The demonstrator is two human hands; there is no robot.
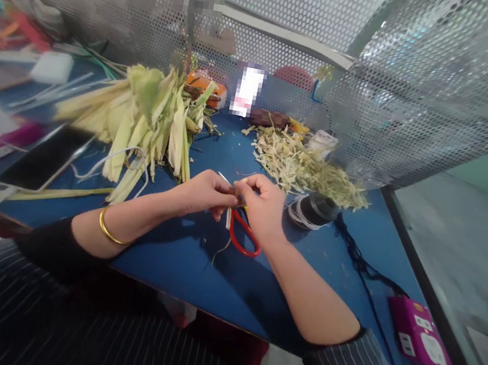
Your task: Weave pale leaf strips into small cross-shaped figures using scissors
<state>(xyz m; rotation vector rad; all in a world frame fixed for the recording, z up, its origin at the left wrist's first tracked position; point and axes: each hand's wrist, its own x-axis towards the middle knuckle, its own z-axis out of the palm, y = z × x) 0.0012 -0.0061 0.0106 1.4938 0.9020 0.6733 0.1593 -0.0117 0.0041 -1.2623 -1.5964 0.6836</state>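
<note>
Close together over the middle of the blue table [166, 250], my two hands meet at the fingertips. My left hand [207, 193] is closed in a pinch, with a thin pale strip [229, 218] hanging below its fingers and a thin white tip poking out above. Thumb and fingers of my right hand [263, 208] are pinched at the same spot; what they grip is too small to make out. Directly below are red-handled scissors [246, 239], their blades hidden by the hands. A thin fibre [221, 251] trails down near them.
Corn husks [144, 108] are heaped to the left, near a phone [45, 157] with a white cable. Shredded husk [308, 165] lies behind a black spool [312, 211]. Pink power strip [422, 336] and black cords occupy the right; perforated mesh [285, 1] hangs behind.
</note>
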